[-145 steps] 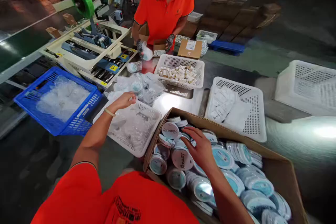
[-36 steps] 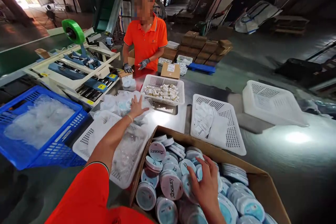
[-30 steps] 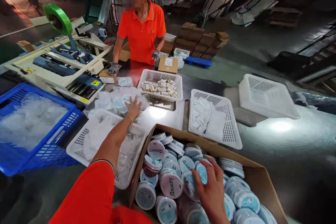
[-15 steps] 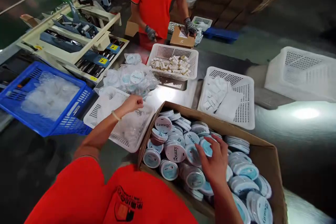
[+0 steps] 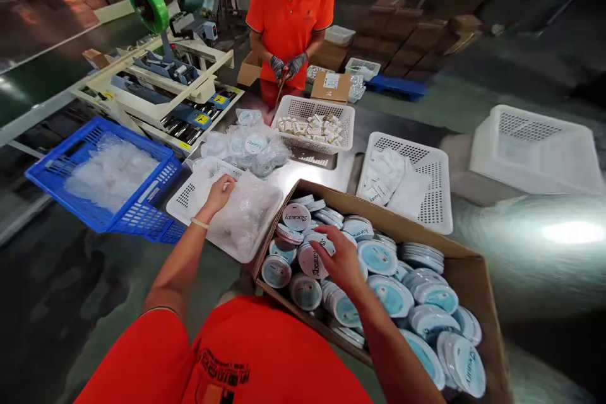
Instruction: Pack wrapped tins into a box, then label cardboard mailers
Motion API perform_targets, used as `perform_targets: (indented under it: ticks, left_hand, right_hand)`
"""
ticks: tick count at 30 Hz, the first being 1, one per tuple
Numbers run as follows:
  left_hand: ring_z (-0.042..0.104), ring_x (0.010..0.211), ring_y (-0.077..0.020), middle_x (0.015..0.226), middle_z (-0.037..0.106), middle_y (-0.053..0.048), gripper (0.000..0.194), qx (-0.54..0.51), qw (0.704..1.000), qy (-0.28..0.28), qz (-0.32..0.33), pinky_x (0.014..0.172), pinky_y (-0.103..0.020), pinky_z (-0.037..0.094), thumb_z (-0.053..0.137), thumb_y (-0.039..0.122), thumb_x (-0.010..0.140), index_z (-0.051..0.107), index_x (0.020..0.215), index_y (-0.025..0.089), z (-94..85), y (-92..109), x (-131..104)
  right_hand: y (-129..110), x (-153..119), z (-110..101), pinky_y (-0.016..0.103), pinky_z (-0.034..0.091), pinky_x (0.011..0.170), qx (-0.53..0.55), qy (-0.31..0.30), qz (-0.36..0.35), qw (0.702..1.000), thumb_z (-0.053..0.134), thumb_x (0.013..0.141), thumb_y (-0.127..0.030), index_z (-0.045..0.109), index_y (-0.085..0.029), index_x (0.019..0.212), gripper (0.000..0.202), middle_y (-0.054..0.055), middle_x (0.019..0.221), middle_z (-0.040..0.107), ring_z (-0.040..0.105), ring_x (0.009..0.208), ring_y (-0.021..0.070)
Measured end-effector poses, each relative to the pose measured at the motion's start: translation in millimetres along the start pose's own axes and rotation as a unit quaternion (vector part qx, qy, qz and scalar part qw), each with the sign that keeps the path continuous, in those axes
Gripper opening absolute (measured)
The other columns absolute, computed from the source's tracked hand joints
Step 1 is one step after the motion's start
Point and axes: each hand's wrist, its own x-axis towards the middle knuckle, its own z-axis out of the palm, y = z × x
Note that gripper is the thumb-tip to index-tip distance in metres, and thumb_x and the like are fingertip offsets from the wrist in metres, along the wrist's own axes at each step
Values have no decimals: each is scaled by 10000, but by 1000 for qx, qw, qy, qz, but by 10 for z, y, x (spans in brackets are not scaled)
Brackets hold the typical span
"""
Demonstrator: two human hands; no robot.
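A brown cardboard box (image 5: 490,322) in front of me holds many round flat packs (image 5: 377,257) with white and pale-blue faces, some printed "beauty". My right hand (image 5: 341,263) reaches over the left part of these packs, thumb and fingers apart around the top of a "beauty" pack (image 5: 310,261). Whether it touches that pack is hard to tell. Over the white basket (image 5: 230,249) of clear plastic bags (image 5: 246,208), my left hand (image 5: 218,194) has its fingers curled together. What lies between those fingertips, if anything, cannot be made out.
Bagged round packs (image 5: 255,144) lie behind the left basket. Further white baskets hold small gold-and-white items (image 5: 310,128) and white packets (image 5: 386,173). A blue crate (image 5: 142,199) stands left, near a taping machine (image 5: 175,91). Across the table, a gloved co-worker (image 5: 291,12) stands by a carton (image 5: 331,87).
My right hand has moved left across the packs. My left hand has shifted left over the bag basket. The co-worker's hands have left the carton and come together. The view has tilted up.
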Motion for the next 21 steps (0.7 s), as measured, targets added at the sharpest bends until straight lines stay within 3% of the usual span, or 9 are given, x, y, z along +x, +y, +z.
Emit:
perform_targets:
  ticks: [3,5,8,10,11,14,17,19,21]
  left_hand:
    - [544,685,-161,719,576,26,123,-95,994,19,55,684,-275,449,552,250,910,522,793,230,-92,227,-46]
    - [529,661,-154,715,572,30,122,-116,988,12,97,664,-271,429,560,298,918,537,819,229,-50,474,-162]
    - [558,686,-156,750,604,19,165,-142,979,32,142,677,-273,439,574,368,933,552,843,232,159,884,-383]
    - [576,698,-156,762,603,17,199,-162,974,75,138,676,-270,446,586,397,939,534,835,236,362,1098,-492]
    - [573,684,-152,749,587,23,219,-172,972,98,125,664,-267,444,590,409,943,515,827,239,468,1171,-521]
    - [522,592,-141,665,497,57,279,-186,973,122,62,609,-265,425,598,442,943,442,806,255,739,1265,-516]
    - [577,650,-174,720,554,29,274,-184,977,89,53,631,-298,471,596,486,947,454,904,255,861,1295,-548]
    - [659,901,-231,962,657,-76,263,-173,971,94,133,779,-374,542,579,483,974,504,1024,236,856,1352,-691]
    - [607,1213,-294,1276,633,-165,239,-131,953,65,265,989,-473,523,583,455,989,572,1059,227,815,1434,-904]
  right_hand:
    - [-83,166,156,446,586,887,139,-44,70,987,724,864,-469,673,-252,1063,299,81,1065,759,715,993,268]
    - [-140,295,273,437,590,891,251,-27,126,959,847,725,-509,641,-273,1160,537,85,1164,742,704,1050,272]
    - [-228,420,413,417,610,822,438,-53,211,872,930,574,-553,600,-293,1267,810,94,1250,710,707,1036,270]
    - [-269,426,457,389,610,752,526,-90,246,810,946,547,-522,658,-270,1195,752,88,1175,732,715,945,253]
    - [-275,411,457,362,601,709,547,-86,259,792,960,524,-481,696,-249,1102,676,76,1092,747,708,874,234]
    - [-214,324,362,270,506,554,550,-5,294,781,969,497,-418,692,-207,793,457,8,775,695,599,629,142]
    - [-87,217,205,240,378,456,521,67,314,791,943,515,-499,623,-201,678,466,-38,613,592,463,508,96]
    - [-39,139,152,245,309,433,479,111,323,809,904,558,-562,557,-214,613,495,-53,543,526,387,476,90]
    - [-45,64,175,255,270,441,427,139,327,832,832,668,-592,476,-232,562,518,-69,488,431,323,469,90]
